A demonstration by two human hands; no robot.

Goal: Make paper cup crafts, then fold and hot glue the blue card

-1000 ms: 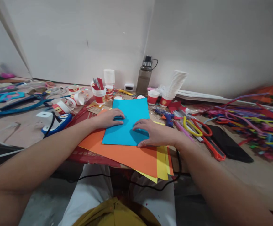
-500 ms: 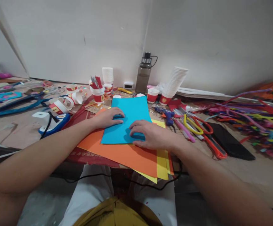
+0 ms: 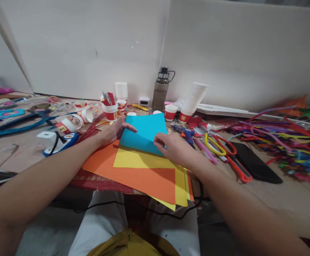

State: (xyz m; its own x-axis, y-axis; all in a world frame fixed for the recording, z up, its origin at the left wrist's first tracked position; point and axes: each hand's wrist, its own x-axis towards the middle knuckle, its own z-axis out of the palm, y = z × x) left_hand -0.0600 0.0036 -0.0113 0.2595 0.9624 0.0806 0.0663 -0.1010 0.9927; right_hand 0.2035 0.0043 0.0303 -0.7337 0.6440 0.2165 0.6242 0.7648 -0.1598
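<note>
A blue sheet of paper (image 3: 144, 126) lies before me with its near edge curled up off the pile. My right hand (image 3: 172, 147) is closed in a pinch at the sheet's near right edge. At its left edge rests my left hand (image 3: 113, 131), thumb and fingers apart, one finger stretched over the blue surface. Beneath shows a yellow sheet (image 3: 141, 160), and under that a larger orange sheet (image 3: 144, 179) with more yellow paper sticking out at the lower right.
Right of the paper lie a blue glue gun (image 3: 189, 136), yellow-handled scissors (image 3: 215, 145), an orange cutter (image 3: 241, 172) and a black phone (image 3: 256, 163). Behind stand a water bottle (image 3: 160, 90) and stacked paper cups (image 3: 193, 101). Colourful pipe cleaners (image 3: 274, 138) spread at far right.
The blue sheet's near edge has come up and away, baring the yellow sheet below. My right hand has closed on it; my left hand has slid left to its edge.
</note>
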